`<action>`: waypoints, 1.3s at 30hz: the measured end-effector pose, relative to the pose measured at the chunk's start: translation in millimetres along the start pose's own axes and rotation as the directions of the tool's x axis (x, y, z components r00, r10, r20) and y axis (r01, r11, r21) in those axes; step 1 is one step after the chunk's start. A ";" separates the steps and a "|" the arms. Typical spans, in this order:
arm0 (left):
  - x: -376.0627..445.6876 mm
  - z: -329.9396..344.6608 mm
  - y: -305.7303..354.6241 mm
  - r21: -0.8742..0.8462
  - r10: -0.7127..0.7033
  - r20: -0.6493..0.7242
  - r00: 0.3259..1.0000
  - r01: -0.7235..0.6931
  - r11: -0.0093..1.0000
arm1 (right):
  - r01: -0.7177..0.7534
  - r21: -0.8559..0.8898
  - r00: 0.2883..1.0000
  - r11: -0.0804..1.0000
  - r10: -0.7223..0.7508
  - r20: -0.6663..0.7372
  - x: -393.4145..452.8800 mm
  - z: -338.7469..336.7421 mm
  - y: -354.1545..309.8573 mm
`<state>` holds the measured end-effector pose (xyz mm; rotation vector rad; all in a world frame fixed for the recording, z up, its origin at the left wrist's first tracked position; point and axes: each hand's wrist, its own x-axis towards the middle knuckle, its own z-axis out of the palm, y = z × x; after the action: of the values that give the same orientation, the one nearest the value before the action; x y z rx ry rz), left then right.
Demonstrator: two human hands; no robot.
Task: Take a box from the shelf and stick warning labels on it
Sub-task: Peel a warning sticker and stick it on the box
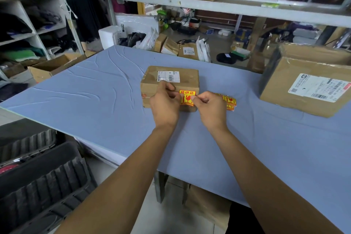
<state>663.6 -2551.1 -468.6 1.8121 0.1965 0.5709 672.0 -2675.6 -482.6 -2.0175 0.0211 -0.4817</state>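
Now both hands pinch one fragile sticker (187,99) (yellow, red print): left hand (164,103), right hand (209,105). Behind it sits the small cardboard box (171,85).

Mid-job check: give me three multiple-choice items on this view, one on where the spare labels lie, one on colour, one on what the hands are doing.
1. The spare labels lie:
A. on the big box
B. on the cloth right of the small box
C. on the shelf

2. The table cloth is:
A. blue
B. red
C. green

3. The left hand and right hand:
A. rest apart
B. lift the box
C. pinch one label together

Key: 1 B, they lie beside the small box; 2 A, plainly blue; 3 C, fingertips on both its edges.
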 end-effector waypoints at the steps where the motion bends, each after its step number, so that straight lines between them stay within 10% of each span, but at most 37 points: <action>1: 1.1 0.7 -1.5 0.021 0.007 0.001 1.000 -0.007 1.000 | 0.004 -0.013 1.000 1.000 -0.004 -0.006 1.5 1.0 0.8; 15: 9.2 -14.9 -11.3 0.527 0.210 -0.148 0.966 -0.103 0.844 | 0.160 -0.085 0.986 0.983 -0.156 0.055 15.4 -7.5 -2.1; 21: 22.4 -17.0 -21.9 0.356 0.024 -0.025 0.999 -0.013 0.935 | 0.199 -0.101 0.976 0.975 -0.188 0.113 20.0 -5.4 -3.4; 39: 25.0 -8.0 -38.2 0.392 0.053 -0.002 0.999 -0.048 0.919 | 0.247 -0.175 0.965 0.953 -0.225 0.137 25.4 2.5 13.3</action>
<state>687.2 -2521.8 -495.6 2.2083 0.2897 0.6105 698.8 -2685.5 -486.8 -2.2466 -0.2577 -0.5287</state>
